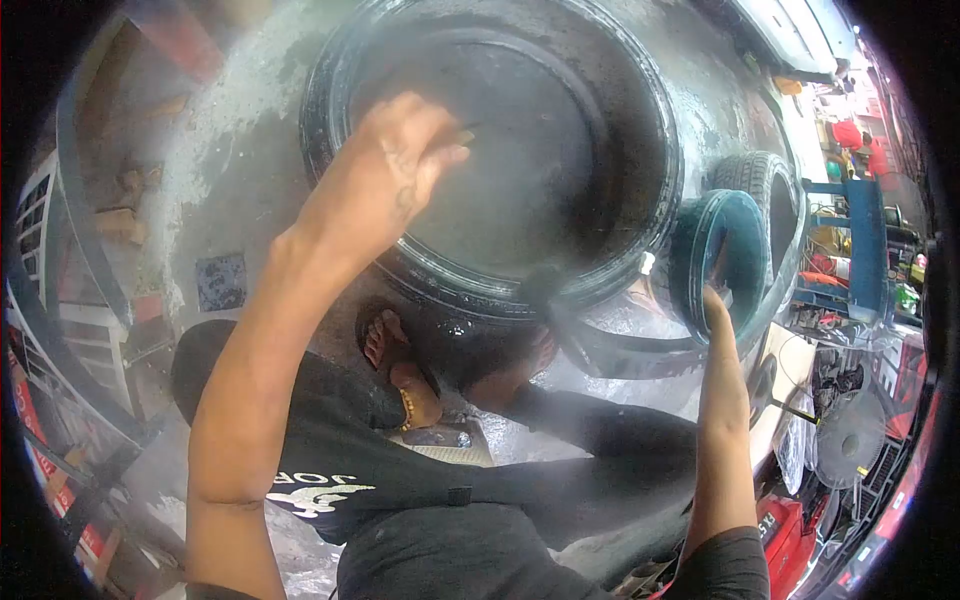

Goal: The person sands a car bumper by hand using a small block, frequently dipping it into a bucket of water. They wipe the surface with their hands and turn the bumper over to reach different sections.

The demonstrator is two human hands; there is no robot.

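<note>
My left hand (410, 150) is over a large black tyre (330, 150) that lies flat on the floor. Its fingers are curled in with the thumb against them, and what they hold, if anything, is too small to make out. My right hand (716, 308) reaches into a teal bucket (690, 250) at the tyre's right side. The bucket's wall and the wrist hide most of its fingers. A thin brownish shape shows inside the bucket just above the hand.
Another tyre (745, 172) stands behind the bucket. My feet (405, 375) are close to the large tyre's near rim, on a wet concrete floor. White metal frames (95, 345) are at the left. To the right are a fan (850, 440), a red case (785, 535) and a blue rack (865, 250).
</note>
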